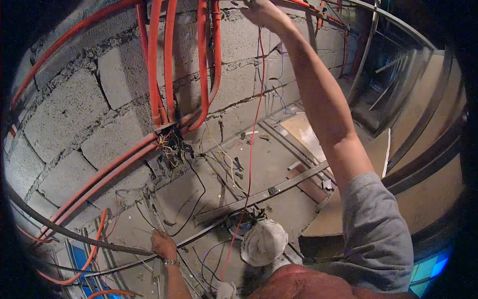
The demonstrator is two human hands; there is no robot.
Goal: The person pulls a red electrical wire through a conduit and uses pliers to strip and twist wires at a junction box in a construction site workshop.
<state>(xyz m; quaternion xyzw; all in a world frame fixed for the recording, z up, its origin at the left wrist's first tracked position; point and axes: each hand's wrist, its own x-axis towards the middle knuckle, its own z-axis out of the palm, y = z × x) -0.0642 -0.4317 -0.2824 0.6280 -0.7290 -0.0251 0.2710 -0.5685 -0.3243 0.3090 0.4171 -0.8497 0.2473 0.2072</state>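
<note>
My right arm, in a grey short sleeve, stretches up to the top edge. There my right hand (266, 16) is closed, and the frame cuts off what its fingers grip. Beneath it a thin red cable (254, 124) hangs down to the floor. Low on the left, my left hand (163, 244), with a band at its wrist, is closed around a long narrow metal bar (201, 232). Orange-red conduits (170, 60) run along the block wall into a wall box (167, 130), out of which a tangle of wires (173, 149) spills.
A crumpled white cap-like thing (264, 242) lies low in the middle, beside a dark round container (239, 223). Metal channels (294, 180) and debris lie across the floor. Brown boards (423, 94) lean at the right. A black hose (64, 226) curves along the left.
</note>
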